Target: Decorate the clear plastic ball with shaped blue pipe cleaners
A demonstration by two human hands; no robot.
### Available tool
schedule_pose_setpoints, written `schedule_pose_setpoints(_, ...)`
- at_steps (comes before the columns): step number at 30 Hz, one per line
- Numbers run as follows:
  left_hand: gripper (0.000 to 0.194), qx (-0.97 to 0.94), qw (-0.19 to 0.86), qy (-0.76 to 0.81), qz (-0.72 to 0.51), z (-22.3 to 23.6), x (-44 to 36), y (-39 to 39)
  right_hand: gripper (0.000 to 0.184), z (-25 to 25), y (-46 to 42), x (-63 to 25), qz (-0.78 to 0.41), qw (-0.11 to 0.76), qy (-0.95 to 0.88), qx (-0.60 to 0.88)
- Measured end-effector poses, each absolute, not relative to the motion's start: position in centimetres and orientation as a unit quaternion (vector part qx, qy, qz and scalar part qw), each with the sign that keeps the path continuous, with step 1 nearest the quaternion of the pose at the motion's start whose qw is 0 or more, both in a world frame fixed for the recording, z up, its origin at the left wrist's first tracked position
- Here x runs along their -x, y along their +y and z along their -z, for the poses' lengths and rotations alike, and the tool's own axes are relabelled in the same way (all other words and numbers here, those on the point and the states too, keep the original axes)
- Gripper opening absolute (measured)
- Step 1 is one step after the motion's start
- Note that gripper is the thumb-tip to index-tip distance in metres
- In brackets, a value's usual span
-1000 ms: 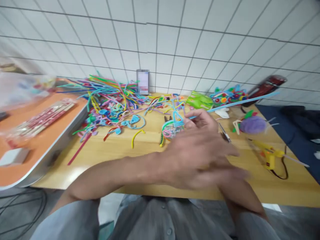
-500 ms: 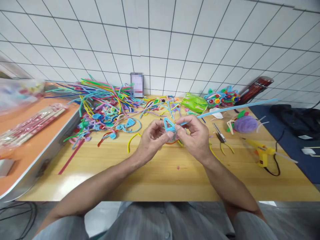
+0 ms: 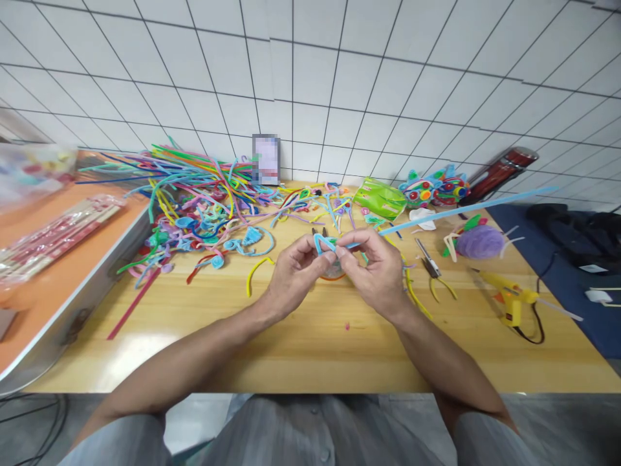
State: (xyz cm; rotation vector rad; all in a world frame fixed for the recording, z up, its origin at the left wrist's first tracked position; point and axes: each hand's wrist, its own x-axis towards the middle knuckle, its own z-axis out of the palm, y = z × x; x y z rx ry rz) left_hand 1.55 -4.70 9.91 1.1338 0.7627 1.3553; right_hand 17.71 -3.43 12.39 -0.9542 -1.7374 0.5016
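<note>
While the upper frame is filled by a tiled wall (image 3: 315,77), the wooden tabletop (image 3: 301,362) is spread below; at centre, by the left hand (image 3: 292,275) and right hand (image 3: 377,275), a folded blue stem (image 3: 439,217) is pinched thumb to finger, presumably so its bend is steadied, its free length angled upper right. Rightward, a yellow glue gun (image 3: 514,299) is laid, then pliers (image 3: 431,267), seemingly for easy reach.

Grey short-sleeved shirt (image 3: 286,430), buttoned front
</note>
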Motion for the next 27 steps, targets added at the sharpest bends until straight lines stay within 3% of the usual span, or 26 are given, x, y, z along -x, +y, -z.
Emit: schedule_pose_setpoints(27, 0.03, -0.464, 0.593, 0.305, -0.583, -9.65, -1.43, -4.85, 0.006, -12.16, -3.52, -17.54, -0.165, 0.522, -0.747, 0.376)
